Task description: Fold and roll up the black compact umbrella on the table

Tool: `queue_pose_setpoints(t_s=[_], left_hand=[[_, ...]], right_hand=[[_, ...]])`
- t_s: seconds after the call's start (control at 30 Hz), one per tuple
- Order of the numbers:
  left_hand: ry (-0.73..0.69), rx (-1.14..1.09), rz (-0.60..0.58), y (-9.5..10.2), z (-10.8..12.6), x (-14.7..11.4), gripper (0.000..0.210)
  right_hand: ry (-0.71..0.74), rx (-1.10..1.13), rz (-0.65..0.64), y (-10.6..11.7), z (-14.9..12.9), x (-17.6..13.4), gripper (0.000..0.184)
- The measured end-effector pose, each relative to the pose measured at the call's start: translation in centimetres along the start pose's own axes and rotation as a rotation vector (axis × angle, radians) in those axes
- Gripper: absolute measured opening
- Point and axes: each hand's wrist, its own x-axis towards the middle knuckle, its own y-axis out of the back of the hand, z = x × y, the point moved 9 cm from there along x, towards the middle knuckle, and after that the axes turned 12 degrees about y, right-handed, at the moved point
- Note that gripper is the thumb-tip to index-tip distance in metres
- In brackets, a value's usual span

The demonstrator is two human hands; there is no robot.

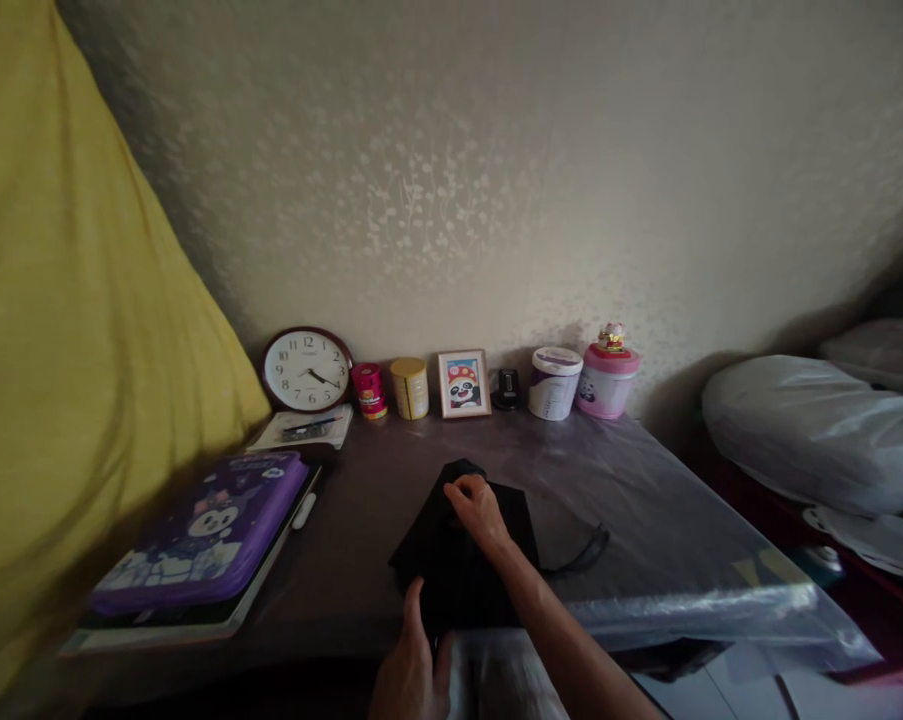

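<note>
A black fabric item (458, 580), its exact kind unclear, lies at the table's front edge with uneven, angular outlines. From its right side a thin dark cord (590, 550) loops out onto the table. My right hand (477, 510) is over the item's upper part, fingers curled in and closed on the dark cloth. At the near left edge, my left hand (413, 665) holds the cloth with its thumb on top; its other fingers are partly hidden underneath.
A purple case (203, 535) lies on a dark board at left, beside a yellow curtain (83, 300). Along the wall stand a clock (307, 370), two small cans, a picture frame (464, 384) and two tubs. White bags (818, 430) are at right.
</note>
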Motion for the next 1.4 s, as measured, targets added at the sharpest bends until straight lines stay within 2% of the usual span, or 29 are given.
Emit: queue_pose_setpoints(t_s=[0.07,0.17,0.27,0.4,0.5,0.7,0.83,1.0,1.13,1.23,1.33,1.4], left_hand=[[0.028,0.030,-0.003,-0.2,-0.2,0.1,0.054],[-0.027,0.059,0.040,-0.4,-0.1,0.2,0.052],[-0.099,0.142,0.078,-0.8,0.1,0.3,0.058],[-0.115,0.314,0.065,-1.8,-0.3,0.8,0.059],[-0.135,0.344,0.086,-2.4,-0.5,1.1,0.058],[-0.241,0.363,0.288,-2.3,-0.9,1.2,0.054],[-0.334,0.363,0.370,-2.0,-0.9,1.0,0.051],[-0.322,0.328,0.448,-1.7,-1.0,0.9,0.051],[-0.285,0.322,0.421,-2.2,-1.2,1.1,0.052],[-0.245,0.318,0.370,-2.5,-1.4,1.5,0.053],[-0.202,0.295,0.323,-2.7,-1.8,1.8,0.054],[-0.179,0.286,0.297,-2.9,-2.0,2.0,0.053]], right_hand=[[0.042,-0.051,0.012,0.0,-0.3,0.1,0.017],[0.098,-0.103,0.020,0.0,-0.6,0.2,0.017],[0.145,-0.138,0.019,-0.2,-0.8,0.3,0.017],[0.189,-0.166,0.017,-0.4,-1.1,0.5,0.018],[0.219,-0.180,0.013,-0.5,-1.4,0.3,0.019],[0.432,-0.161,-0.034,0.3,-2.5,-2.4,0.023],[0.534,-0.281,0.012,1.6,-1.5,-4.2,0.019],[0.617,-0.377,-0.002,0.9,0.9,-2.6,0.024],[0.575,-0.465,-0.037,0.1,3.0,0.7,0.031],[0.507,-0.520,-0.015,1.0,3.5,1.9,0.034],[0.578,-0.490,0.047,2.1,1.5,0.7,0.032],[0.695,-0.420,-0.030,1.5,-0.5,-1.0,0.028]])
